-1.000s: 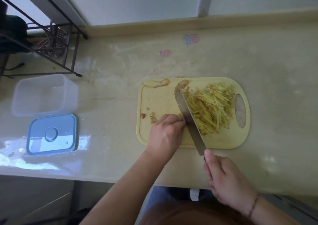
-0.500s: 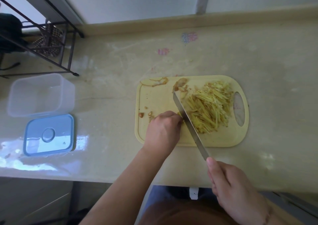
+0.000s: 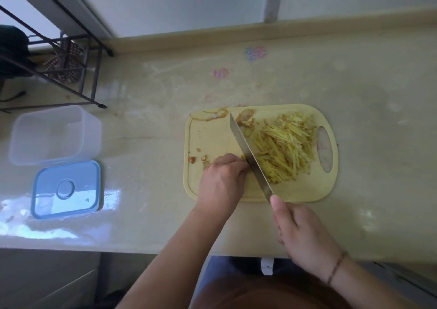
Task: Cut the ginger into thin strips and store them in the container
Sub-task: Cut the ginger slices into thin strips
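Currently: knife (image 3: 250,158) handle gripped by right hand (image 3: 305,237), fingers curled round it. Left hand (image 3: 222,181) fingers curled, knuckles against blade; piece beneath hidden. Ginger strips (image 3: 283,148) piled on cutting board (image 3: 212,141). Container (image 3: 54,135) well apart, left, beside lid (image 3: 67,189).

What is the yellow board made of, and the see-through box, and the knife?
The cutting board looks like matte plastic: even pale yellow, moulded handle hole. The container seems to be frosted clear plastic, since the counter shows through its walls. The knife blade looks like smooth grey metal with a dull shine; its handle is hidden in the right hand.
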Demonstrator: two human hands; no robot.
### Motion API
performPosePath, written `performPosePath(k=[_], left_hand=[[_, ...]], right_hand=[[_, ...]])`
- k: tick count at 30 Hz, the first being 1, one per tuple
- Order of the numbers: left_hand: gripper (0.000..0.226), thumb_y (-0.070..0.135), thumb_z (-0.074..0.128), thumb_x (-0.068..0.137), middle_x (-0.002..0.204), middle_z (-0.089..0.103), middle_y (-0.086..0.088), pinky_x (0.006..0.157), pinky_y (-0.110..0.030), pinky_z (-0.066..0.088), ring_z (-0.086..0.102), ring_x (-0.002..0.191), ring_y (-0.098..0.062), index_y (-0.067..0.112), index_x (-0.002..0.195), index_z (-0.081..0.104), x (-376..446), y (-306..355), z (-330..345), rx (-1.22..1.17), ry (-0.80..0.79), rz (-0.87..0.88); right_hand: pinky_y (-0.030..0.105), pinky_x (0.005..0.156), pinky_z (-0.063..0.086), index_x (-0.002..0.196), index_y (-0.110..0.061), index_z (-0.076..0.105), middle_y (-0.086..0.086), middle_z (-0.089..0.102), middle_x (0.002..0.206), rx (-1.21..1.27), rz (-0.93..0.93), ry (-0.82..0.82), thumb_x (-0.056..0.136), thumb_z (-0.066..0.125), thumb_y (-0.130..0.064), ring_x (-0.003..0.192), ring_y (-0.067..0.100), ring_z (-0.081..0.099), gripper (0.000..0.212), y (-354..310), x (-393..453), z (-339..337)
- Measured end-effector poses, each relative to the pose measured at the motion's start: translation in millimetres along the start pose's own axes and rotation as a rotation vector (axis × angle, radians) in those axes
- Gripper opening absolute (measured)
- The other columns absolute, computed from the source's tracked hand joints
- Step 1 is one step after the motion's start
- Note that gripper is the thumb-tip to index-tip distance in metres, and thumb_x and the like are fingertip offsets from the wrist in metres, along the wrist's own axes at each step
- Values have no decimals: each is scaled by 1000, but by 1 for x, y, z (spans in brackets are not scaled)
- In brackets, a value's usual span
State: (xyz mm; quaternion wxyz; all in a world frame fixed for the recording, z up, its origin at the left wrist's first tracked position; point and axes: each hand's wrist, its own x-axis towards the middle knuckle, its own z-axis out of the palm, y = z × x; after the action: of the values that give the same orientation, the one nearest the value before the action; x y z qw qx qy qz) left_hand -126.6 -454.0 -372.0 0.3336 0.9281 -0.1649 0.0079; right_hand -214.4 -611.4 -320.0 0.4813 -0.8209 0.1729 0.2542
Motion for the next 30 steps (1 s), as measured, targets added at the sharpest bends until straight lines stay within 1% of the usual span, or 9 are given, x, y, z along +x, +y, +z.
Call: performPosePath(k=[2, 5, 10, 15, 17, 19, 25, 28, 30], left_hand=[[17, 0, 68, 76, 85, 73, -1, 58, -29, 58, 70, 73, -22, 9, 83, 80, -1, 1, 0, 6, 6, -2], [19, -4, 67, 74, 81, 72, -1, 53, -32, 56, 68, 68, -23, 8, 82, 79, -1, 3, 0, 16, 5, -20], [21, 9, 58, 75, 74, 72, -2, 54, -40, 56, 67, 64, -26, 10, 81, 78, 3, 4, -3, 39, -50, -94], [19, 1, 64, 73, 74, 72, -2, 56, -37, 56, 67, 66, -24, 10, 81, 78, 4, 2, -4, 10, -54, -79], [16, 0, 67, 72, 74, 72, -2, 56, -37, 55, 66, 65, -23, 10, 79, 77, 4, 2, -3, 6, -57, -78], [12, 4, 67, 73, 72, 71, -3, 54, -39, 55, 66, 64, -24, 10, 77, 76, 4, 3, -4, 17, -55, -87], [20, 13, 58, 76, 65, 69, 0, 50, -34, 52, 62, 58, -25, 15, 79, 77, 5, 7, -8, 94, -55, -118], [17, 11, 61, 83, 72, 72, -2, 58, -39, 55, 65, 65, -28, 13, 87, 78, 7, 8, -9, 94, -130, -160], [16, 10, 63, 89, 79, 74, -5, 65, -41, 56, 67, 73, -31, 13, 94, 78, 10, 9, -10, 99, -188, -195]], right_hand=[[31, 53, 35, 56, -17, 36, -4, 40, 42, 6, -12, 21, 84, 20, -70, 41, 8, 38, 62, 2, -8, -1], [34, 55, 39, 56, -13, 41, 4, 47, 48, -11, -40, 52, 85, 16, -80, 45, 12, 46, 77, 10, -20, 0], [33, 61, 42, 56, -16, 46, 3, 60, 62, -65, -55, 67, 81, 16, -80, 57, 15, 55, 74, 15, -25, 1], [33, 53, 40, 58, -15, 42, 1, 46, 47, -41, -13, 7, 85, 16, -74, 46, 13, 47, 71, 8, -18, 2], [24, 43, 34, 59, -15, 38, -4, 38, 42, 18, 25, -37, 83, 18, -73, 37, 8, 39, 66, 2, -8, 3], [21, 45, 29, 59, -16, 35, -7, 34, 39, 26, 26, -49, 79, 18, -73, 35, 7, 35, 63, -3, 0, 2], [33, 54, 41, 55, -16, 40, -2, 45, 44, -15, -17, 18, 82, 18, -73, 42, 9, 46, 67, 1, -16, -2], [36, 60, 45, 57, -15, 43, 0, 50, 49, -46, -28, 22, 77, 11, -88, 48, 10, 49, 82, 8, -19, 0], [38, 62, 47, 57, -16, 44, -1, 49, 49, -56, -17, 17, 78, 9, -86, 48, 9, 48, 81, 11, -18, 1]])
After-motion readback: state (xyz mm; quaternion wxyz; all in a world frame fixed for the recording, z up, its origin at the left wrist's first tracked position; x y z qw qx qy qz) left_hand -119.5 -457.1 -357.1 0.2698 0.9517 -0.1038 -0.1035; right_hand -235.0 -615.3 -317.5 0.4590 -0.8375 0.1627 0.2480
